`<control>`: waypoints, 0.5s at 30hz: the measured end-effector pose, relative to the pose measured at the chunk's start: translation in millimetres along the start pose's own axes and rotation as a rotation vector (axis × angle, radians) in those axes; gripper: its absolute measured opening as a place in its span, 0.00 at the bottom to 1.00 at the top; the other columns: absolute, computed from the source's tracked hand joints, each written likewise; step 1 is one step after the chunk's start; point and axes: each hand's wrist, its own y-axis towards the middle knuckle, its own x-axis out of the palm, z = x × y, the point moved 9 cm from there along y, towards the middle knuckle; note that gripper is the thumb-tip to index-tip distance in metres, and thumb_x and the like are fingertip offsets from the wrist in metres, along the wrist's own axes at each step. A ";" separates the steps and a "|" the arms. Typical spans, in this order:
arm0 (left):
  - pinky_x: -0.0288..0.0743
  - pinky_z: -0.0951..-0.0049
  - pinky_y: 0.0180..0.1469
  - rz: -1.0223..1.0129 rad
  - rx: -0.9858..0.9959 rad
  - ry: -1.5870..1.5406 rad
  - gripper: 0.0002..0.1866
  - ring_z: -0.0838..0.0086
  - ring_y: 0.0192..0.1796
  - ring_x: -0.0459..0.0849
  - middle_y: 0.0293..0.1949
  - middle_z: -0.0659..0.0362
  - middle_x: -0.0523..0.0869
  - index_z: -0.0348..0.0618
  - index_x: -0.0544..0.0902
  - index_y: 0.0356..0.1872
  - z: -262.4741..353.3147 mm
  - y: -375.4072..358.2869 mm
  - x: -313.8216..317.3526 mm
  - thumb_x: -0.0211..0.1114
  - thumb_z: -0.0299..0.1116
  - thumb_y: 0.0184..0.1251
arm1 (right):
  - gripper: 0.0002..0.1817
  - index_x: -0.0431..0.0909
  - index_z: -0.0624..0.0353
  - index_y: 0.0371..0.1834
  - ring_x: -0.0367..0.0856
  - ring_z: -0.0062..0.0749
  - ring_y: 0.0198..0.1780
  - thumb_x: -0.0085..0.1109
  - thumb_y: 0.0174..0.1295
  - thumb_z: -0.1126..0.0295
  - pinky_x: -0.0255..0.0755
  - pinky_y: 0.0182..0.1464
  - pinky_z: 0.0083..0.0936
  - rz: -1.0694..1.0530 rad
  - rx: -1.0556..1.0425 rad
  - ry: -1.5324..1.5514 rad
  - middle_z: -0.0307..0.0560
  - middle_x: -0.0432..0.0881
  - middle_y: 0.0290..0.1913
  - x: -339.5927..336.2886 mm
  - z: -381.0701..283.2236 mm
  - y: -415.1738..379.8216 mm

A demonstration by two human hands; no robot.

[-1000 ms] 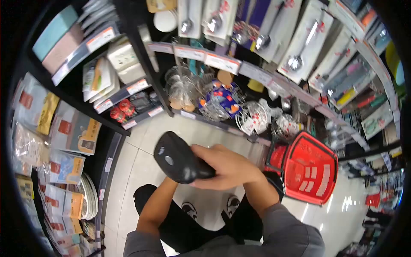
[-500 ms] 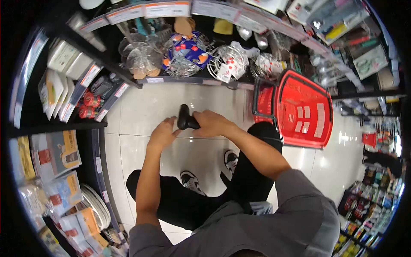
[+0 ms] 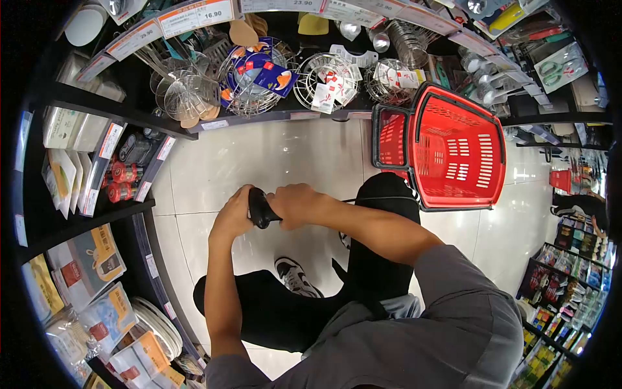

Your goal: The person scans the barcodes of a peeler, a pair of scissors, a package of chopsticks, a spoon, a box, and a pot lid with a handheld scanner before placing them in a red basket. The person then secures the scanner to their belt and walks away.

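A black handheld barcode scanner sits between both hands above the white tiled floor. My right hand grips its handle. My left hand closes around its head from the left. A thin cable runs from the scanner toward the right. Below the hands are my black trousers and a black-and-white shoe.
A red shopping basket stands on the floor to the right. Shelves ahead hold wire strainers and packaged kitchenware, with price tags such as 16.90. Left shelves carry packets and white plates. An aisle opens at far right.
The view has tilted downward, the upper ladle racks leaving sight. The scanner dropped lower and away from the camera, and my left hand has closed onto its head.
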 end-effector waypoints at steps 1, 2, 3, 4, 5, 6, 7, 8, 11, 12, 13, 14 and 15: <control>0.73 0.58 0.50 0.004 -0.004 -0.002 0.33 0.47 0.52 0.77 0.51 0.44 0.78 0.37 0.69 0.54 2.0 0.6 -1.7 0.66 0.18 0.38 | 0.20 0.76 0.64 0.44 0.84 0.44 0.42 0.61 0.46 0.68 0.78 0.44 0.37 -0.016 0.005 0.009 0.52 0.83 0.39 -0.7 1.4 0.9; 0.73 0.57 0.49 -0.002 -0.048 -0.004 0.31 0.46 0.52 0.77 0.49 0.43 0.78 0.37 0.68 0.51 0.9 1.1 -2.1 0.65 0.17 0.38 | 0.20 0.76 0.64 0.44 0.84 0.44 0.42 0.61 0.46 0.68 0.78 0.44 0.37 -0.020 0.004 0.005 0.52 0.83 0.39 -0.8 3.1 2.6; 0.73 0.56 0.48 -0.012 -0.089 -0.007 0.29 0.45 0.51 0.77 0.47 0.42 0.79 0.37 0.68 0.49 -1.0 1.9 -0.8 0.65 0.17 0.39 | 0.22 0.74 0.64 0.46 0.83 0.45 0.42 0.62 0.46 0.67 0.78 0.43 0.38 -0.018 -0.001 0.005 0.52 0.82 0.38 -1.1 4.7 3.7; 0.73 0.56 0.48 -0.017 -0.088 -0.012 0.29 0.45 0.51 0.77 0.47 0.42 0.79 0.37 0.68 0.49 -1.3 3.3 1.0 0.65 0.17 0.39 | 0.24 0.72 0.63 0.47 0.83 0.46 0.42 0.63 0.47 0.65 0.77 0.42 0.40 -0.015 -0.002 0.009 0.53 0.81 0.37 -1.1 7.0 4.0; 0.73 0.56 0.47 0.011 -0.077 -0.004 0.29 0.44 0.50 0.77 0.45 0.42 0.79 0.37 0.67 0.49 -1.3 4.8 -0.9 0.64 0.17 0.39 | 0.24 0.72 0.63 0.47 0.83 0.46 0.42 0.63 0.47 0.65 0.77 0.42 0.40 -0.018 0.008 0.017 0.53 0.81 0.37 -0.3 10.2 4.1; 0.73 0.56 0.46 0.033 -0.065 0.004 0.29 0.44 0.50 0.77 0.44 0.41 0.79 0.37 0.66 0.49 0.4 6.5 -2.7 0.64 0.17 0.40 | 0.23 0.71 0.63 0.47 0.83 0.47 0.41 0.62 0.46 0.66 0.77 0.41 0.40 -0.006 0.009 0.026 0.53 0.81 0.37 -1.9 11.4 3.6; 0.73 0.56 0.46 0.011 -0.059 -0.001 0.29 0.44 0.50 0.77 0.44 0.41 0.79 0.37 0.66 0.49 2.6 7.7 0.0 0.64 0.17 0.40 | 0.23 0.71 0.63 0.47 0.83 0.47 0.41 0.62 0.46 0.67 0.77 0.41 0.40 0.005 0.013 0.039 0.53 0.81 0.36 -3.0 12.5 2.4; 0.72 0.56 0.45 0.015 -0.070 -0.028 0.29 0.44 0.49 0.77 0.44 0.41 0.79 0.37 0.66 0.49 4.0 7.6 0.9 0.64 0.16 0.40 | 0.23 0.71 0.63 0.47 0.83 0.47 0.41 0.62 0.46 0.67 0.77 0.41 0.40 -0.005 0.031 0.056 0.53 0.81 0.36 -0.7 14.7 0.6; 0.72 0.56 0.44 -0.004 -0.088 -0.143 0.28 0.43 0.47 0.77 0.43 0.41 0.79 0.37 0.66 0.48 18.3 1.9 9.8 0.64 0.15 0.40 | 0.22 0.71 0.63 0.46 0.83 0.49 0.39 0.62 0.46 0.69 0.77 0.39 0.40 -0.035 0.058 0.096 0.53 0.81 0.35 7.0 17.9 -12.5; 0.71 0.56 0.43 0.002 -0.089 -0.209 0.28 0.43 0.46 0.78 0.42 0.41 0.79 0.37 0.67 0.48 23.7 -1.4 12.9 0.64 0.15 0.41 | 0.22 0.71 0.63 0.46 0.83 0.49 0.39 0.62 0.45 0.69 0.77 0.39 0.40 -0.080 0.069 0.132 0.53 0.81 0.35 10.6 18.1 -19.6; 0.71 0.56 0.43 -0.025 -0.100 -0.231 0.28 0.43 0.46 0.78 0.42 0.41 0.79 0.37 0.67 0.48 25.5 -6.0 21.7 0.64 0.15 0.41 | 0.22 0.71 0.63 0.46 0.83 0.50 0.38 0.62 0.45 0.69 0.78 0.38 0.40 -0.127 0.080 0.169 0.54 0.81 0.34 15.9 17.8 -27.4; 0.72 0.60 0.43 -0.017 -0.105 -0.248 0.27 0.45 0.44 0.78 0.39 0.44 0.80 0.37 0.67 0.47 25.4 -9.9 29.6 0.63 0.14 0.41 | 0.22 0.71 0.63 0.46 0.83 0.50 0.38 0.62 0.45 0.69 0.78 0.38 0.40 -0.152 0.097 0.186 0.54 0.81 0.34 21.6 18.6 -34.5; 0.73 0.64 0.43 -0.010 -0.108 -0.264 0.26 0.47 0.41 0.79 0.35 0.46 0.80 0.38 0.68 0.47 26.9 -13.6 37.6 0.63 0.14 0.41 | 0.23 0.71 0.63 0.46 0.83 0.50 0.37 0.62 0.44 0.70 0.78 0.38 0.40 -0.162 0.119 0.190 0.54 0.80 0.34 28.3 20.0 -41.8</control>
